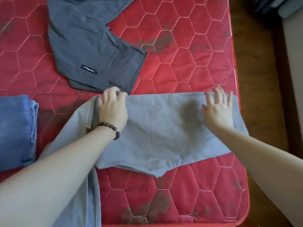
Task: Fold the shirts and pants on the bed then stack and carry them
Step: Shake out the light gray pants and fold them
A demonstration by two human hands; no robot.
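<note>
The light grey cloth garment (164,128), lying crosswise on the red quilted bed (180,54), is pinched at its far edge by the left hand (113,108) and pressed flat by the open right hand (218,110).

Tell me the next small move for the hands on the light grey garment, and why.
Probably smooth it flat, then fold again. The left hand pinches the light grey garment at its far edge, the right hand lies open near the other corner, and a length trails off toward the mattress front edge.
</note>
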